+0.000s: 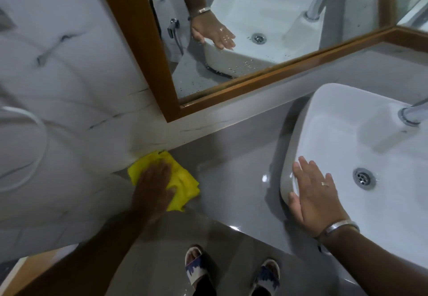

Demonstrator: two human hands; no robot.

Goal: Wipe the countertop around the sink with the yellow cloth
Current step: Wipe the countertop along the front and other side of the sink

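While the left hand (154,181) presses the cloth (185,179) flat-fingered into the counter's (231,179) wall corner, the sink (298,128) lies at 3 o'clock, its rim under the right hand's (312,193) straight, slightly spread fingers (308,168).

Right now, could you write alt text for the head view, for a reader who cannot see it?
A person's left hand presses a yellow cloth flat on the grey countertop, in the corner by the wall. The right hand rests flat on the rim of the white sink, below a wood-framed mirror.
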